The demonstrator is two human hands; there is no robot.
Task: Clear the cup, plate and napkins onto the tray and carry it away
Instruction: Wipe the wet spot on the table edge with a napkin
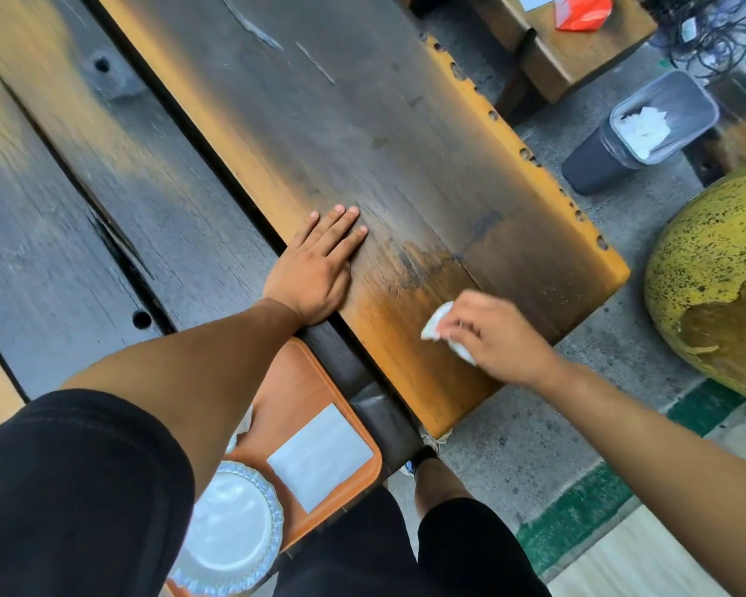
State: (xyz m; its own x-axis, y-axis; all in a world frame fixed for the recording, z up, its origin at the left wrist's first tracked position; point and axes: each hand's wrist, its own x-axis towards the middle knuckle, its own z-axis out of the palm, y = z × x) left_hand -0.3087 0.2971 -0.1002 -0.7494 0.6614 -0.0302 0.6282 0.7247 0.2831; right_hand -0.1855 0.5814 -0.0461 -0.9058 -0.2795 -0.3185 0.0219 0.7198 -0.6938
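R hand [498, 340] w/ crumpled napkin [438, 327] on table [362, 122], L hand [317, 262] flat.

Orange tray [354, 428] holds a scalloped plate [229, 532] (upright) and 1 flat napkin [319, 456]; another is crumpled.

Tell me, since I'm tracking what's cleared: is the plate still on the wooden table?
No, the plate sits on the orange tray, at the near end below the left arm.

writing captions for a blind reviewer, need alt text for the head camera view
The person's right hand holds a crumpled white napkin against the dark wooden table, while the left hand lies flat on it. Nearer the body, an orange tray carries a scalloped clear glass plate and a flat white napkin.
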